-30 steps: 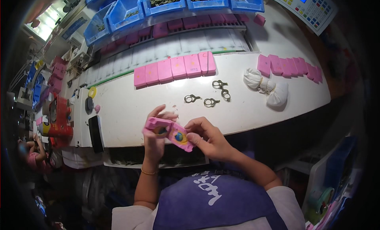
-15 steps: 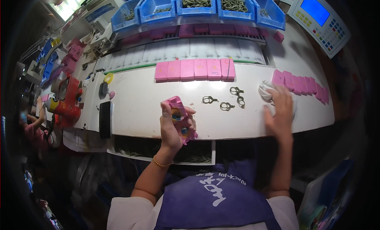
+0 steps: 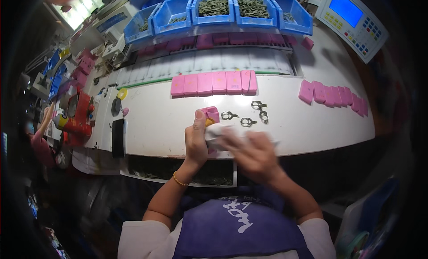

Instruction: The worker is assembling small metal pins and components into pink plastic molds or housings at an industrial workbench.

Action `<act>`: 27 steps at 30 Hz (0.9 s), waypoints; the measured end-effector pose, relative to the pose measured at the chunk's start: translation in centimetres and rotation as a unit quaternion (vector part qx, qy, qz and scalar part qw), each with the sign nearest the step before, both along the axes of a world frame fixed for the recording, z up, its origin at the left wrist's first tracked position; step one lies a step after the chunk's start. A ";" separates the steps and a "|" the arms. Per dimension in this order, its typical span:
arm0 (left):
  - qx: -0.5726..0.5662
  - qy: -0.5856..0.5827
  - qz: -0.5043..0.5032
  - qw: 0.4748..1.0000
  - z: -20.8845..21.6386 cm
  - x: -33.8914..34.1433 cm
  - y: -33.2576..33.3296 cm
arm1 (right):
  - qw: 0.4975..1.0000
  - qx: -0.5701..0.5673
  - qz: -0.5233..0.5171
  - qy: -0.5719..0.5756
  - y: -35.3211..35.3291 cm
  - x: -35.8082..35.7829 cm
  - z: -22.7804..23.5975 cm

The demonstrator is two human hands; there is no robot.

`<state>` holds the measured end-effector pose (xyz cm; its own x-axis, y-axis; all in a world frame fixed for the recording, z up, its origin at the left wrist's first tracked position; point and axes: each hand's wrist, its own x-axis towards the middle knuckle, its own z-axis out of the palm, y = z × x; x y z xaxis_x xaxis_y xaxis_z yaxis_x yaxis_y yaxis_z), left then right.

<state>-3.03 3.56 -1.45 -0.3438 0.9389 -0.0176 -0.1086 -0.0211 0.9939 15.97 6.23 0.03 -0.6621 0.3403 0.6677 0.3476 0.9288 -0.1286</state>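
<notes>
My left hand [image 3: 195, 141] is wrapped round a pink block-shaped mould [image 3: 210, 110] with a yellowish patch on its face, held over the table's front edge. A crumpled white cloth [image 3: 215, 135] in my right hand [image 3: 257, 156] lies against the mould's face and hides most of it. The right hand's fingers are blurred by motion but close on the cloth. Just beyond the hands, several olive-green ring-shaped pieces [image 3: 229, 116] lie on the white table [image 3: 156, 125].
A row of pink blocks [image 3: 205, 84] stands at mid-table, with more pink blocks [image 3: 329, 96] at the right. Blue bins [image 3: 213, 19] of green pieces line the back. A control panel [image 3: 352, 22] is far right, a black phone-like slab [image 3: 118, 137] left. An open drawer [image 3: 235, 173] sits below.
My right hand has picked up the white cloth from the table's right side and brought it left onto the mould. My left hand has turned the mould slightly.
</notes>
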 end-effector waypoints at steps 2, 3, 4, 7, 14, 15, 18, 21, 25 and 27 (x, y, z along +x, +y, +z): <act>-0.017 -0.022 -0.008 1.000 0.5 0.2 0.2 | 0.997 -0.078 0.011 -0.011 -0.5 -1.9 -1.3; -0.034 -0.045 -0.006 0.998 0.7 0.1 0.4 | 0.995 -0.092 0.017 -0.019 -0.2 -2.0 -1.4; -0.033 -0.043 -0.006 0.999 0.7 -0.1 0.5 | 0.996 -0.091 0.017 -0.017 0.3 -1.7 -1.0; -0.035 -0.109 -0.007 0.993 0.4 -0.3 -0.2 | 0.986 -0.147 0.071 -0.035 0.1 -0.5 0.1; -0.008 -0.047 0.016 0.999 0.3 0.8 0.2 | 0.968 -0.227 0.110 -0.005 -1.0 -1.4 -1.4; -0.027 -0.097 0.032 0.994 0.2 0.6 -0.4 | 0.956 -0.264 0.129 -0.019 -1.0 -0.7 -0.4; -0.005 -0.139 0.029 0.990 0.6 0.4 -0.2 | 0.951 -0.278 0.133 -0.004 -1.5 -1.0 -0.3; -0.043 -0.154 0.031 0.987 0.3 0.4 -0.2 | 0.966 -0.227 0.120 0.022 -1.5 -1.9 -1.6; -0.066 -0.284 0.070 0.954 0.3 -0.2 -0.1 | 0.960 -0.207 0.182 -0.049 -0.6 -0.9 -1.2; -0.051 -0.303 0.058 0.950 0.5 -0.6 0.0 | 0.979 -0.130 0.156 -0.011 -0.9 -0.8 -0.4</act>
<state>-3.59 3.60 -0.96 -0.3429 0.8775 -0.3352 -0.6643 0.0257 0.7470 15.18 5.31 -0.33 -0.7742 0.2754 0.5699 0.0568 0.9270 -0.3708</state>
